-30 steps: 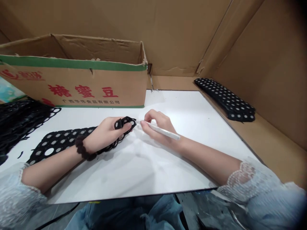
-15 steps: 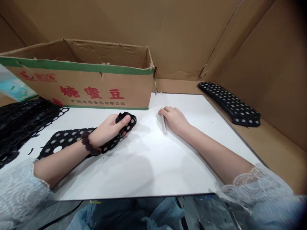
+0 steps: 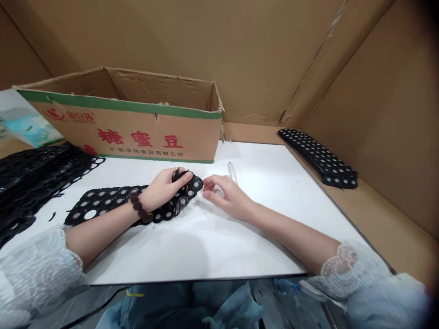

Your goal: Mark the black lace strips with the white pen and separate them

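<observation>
A black strip with rows of pale round discs [image 3: 108, 198] lies on the white board [image 3: 240, 246]. My left hand [image 3: 164, 188] pinches its right end, thumb on top, with a small black piece sticking up by the thumb. Just right of that end, my right hand [image 3: 224, 194] has its fingers curled and apart, the fingertips close to the strip's edge; nothing shows between them. Behind my right hand a clear pen-like stick [image 3: 232, 172] lies on the board, partly hidden by the fingers.
An open cardboard box [image 3: 137, 132] with red lettering stands at the back left. Black ring-patterned sheets [image 3: 37, 183] are heaped at the far left. Stacked dotted strips [image 3: 318, 157] lie beyond the board's right edge, beside a cardboard wall [image 3: 387, 114].
My right hand has let go of the clear stick and moved left to the strip's end. That end now lies flatter under my left hand. The view has shifted slightly.
</observation>
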The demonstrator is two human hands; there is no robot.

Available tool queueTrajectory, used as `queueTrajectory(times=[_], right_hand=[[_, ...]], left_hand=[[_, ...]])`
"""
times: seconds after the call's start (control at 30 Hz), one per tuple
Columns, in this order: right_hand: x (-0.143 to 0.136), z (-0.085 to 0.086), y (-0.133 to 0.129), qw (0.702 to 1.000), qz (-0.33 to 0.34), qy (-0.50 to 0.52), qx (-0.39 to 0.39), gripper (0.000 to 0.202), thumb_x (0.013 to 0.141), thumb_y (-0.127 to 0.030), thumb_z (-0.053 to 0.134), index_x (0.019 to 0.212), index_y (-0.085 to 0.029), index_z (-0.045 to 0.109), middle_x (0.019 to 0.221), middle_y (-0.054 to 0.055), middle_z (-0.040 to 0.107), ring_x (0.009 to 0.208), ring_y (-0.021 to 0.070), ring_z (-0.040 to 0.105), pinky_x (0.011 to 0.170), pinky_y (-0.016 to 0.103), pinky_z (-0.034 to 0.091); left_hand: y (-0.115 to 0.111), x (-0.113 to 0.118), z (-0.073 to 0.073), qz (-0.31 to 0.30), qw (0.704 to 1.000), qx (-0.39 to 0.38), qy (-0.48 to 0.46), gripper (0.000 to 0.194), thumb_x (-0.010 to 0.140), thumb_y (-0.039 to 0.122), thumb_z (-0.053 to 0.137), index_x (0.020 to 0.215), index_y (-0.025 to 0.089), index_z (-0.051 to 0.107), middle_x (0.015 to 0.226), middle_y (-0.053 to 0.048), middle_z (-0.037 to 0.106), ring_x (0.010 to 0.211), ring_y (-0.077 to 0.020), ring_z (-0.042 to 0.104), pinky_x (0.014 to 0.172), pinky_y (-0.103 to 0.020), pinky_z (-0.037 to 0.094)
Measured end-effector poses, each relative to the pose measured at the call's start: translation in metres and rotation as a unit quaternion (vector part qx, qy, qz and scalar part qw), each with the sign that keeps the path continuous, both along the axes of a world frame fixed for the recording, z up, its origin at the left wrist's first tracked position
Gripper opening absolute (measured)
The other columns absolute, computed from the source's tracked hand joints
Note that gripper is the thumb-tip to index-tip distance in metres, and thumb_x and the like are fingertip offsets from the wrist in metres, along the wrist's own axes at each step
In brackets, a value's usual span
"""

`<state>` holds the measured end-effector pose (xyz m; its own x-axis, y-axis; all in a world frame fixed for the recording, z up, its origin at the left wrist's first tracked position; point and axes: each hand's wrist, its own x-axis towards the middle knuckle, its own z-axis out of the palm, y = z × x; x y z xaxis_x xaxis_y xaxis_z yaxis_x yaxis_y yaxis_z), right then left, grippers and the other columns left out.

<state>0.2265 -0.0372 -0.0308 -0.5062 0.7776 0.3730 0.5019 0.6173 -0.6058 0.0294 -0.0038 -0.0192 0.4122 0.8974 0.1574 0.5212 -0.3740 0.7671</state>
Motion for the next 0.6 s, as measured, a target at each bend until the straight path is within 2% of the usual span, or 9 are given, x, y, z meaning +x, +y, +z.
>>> queueTrajectory(times=[0.1, 0.23, 0.37, 0.5, 0.6], right_hand=[[-0.015, 0.003, -0.008, 0.992, 0.023, 0.068, -0.099, 0.023, 0.081, -0.036, 0.048, 0.093, -0.016, 0.048, 0.080, 0.002, 0.058, 0.071, 0.0115, 0.052, 0.065, 0.024, 0.041], [-0.027, 0.007, -0.010, 0.985, -0.026, 0.123, -0.121, 0.015, 0.081, -0.030, 0.046, 0.085, -0.016, 0.049, 0.070, -0.001, 0.053, 0.066, 0.0101, 0.052, 0.060, 0.022, 0.041], [-0.031, 0.011, -0.007, 0.967, -0.056, 0.176, -0.174, 0.015, 0.079, -0.030, 0.048, 0.089, -0.018, 0.049, 0.054, -0.006, 0.051, 0.048, 0.0072, 0.049, 0.050, 0.019, 0.038], [-0.037, 0.018, -0.006, 0.927, -0.095, 0.241, -0.271, 0.020, 0.073, -0.034, 0.056, 0.081, -0.017, 0.051, 0.043, -0.007, 0.049, 0.036, 0.0052, 0.040, 0.039, 0.017, 0.030], [-0.044, 0.021, -0.008, 0.889, -0.092, 0.311, -0.323, 0.024, 0.070, -0.037, 0.060, 0.073, -0.015, 0.052, 0.045, -0.005, 0.053, 0.036, 0.0054, 0.042, 0.040, 0.018, 0.032]], left_hand=[[-0.004, 0.001, 0.001, -0.011, 1.000, 0.011, -0.007, 0.034, 0.083, 0.045, 0.039, 0.067, 0.016, 0.043, 0.064, 0.004, 0.043, 0.063, -0.0107, 0.040, 0.060, -0.021, 0.033], [-0.009, -0.001, 0.002, -0.032, 0.999, 0.034, -0.015, 0.034, 0.083, 0.044, 0.038, 0.065, 0.016, 0.042, 0.062, 0.004, 0.041, 0.061, -0.0102, 0.038, 0.059, -0.020, 0.032], [-0.011, -0.003, 0.001, -0.033, 0.999, 0.011, -0.035, 0.037, 0.085, 0.046, 0.033, 0.068, 0.015, 0.045, 0.064, 0.003, 0.045, 0.061, -0.0109, 0.040, 0.058, -0.020, 0.034], [-0.012, -0.004, 0.000, -0.015, 0.999, 0.010, -0.042, 0.039, 0.085, 0.047, 0.032, 0.067, 0.015, 0.044, 0.065, 0.002, 0.046, 0.060, -0.0109, 0.039, 0.057, -0.021, 0.033], [-0.012, -0.005, 0.001, -0.005, 0.999, 0.021, -0.041, 0.041, 0.085, 0.048, 0.030, 0.066, 0.015, 0.044, 0.066, 0.001, 0.047, 0.064, -0.0122, 0.041, 0.059, -0.021, 0.035]])
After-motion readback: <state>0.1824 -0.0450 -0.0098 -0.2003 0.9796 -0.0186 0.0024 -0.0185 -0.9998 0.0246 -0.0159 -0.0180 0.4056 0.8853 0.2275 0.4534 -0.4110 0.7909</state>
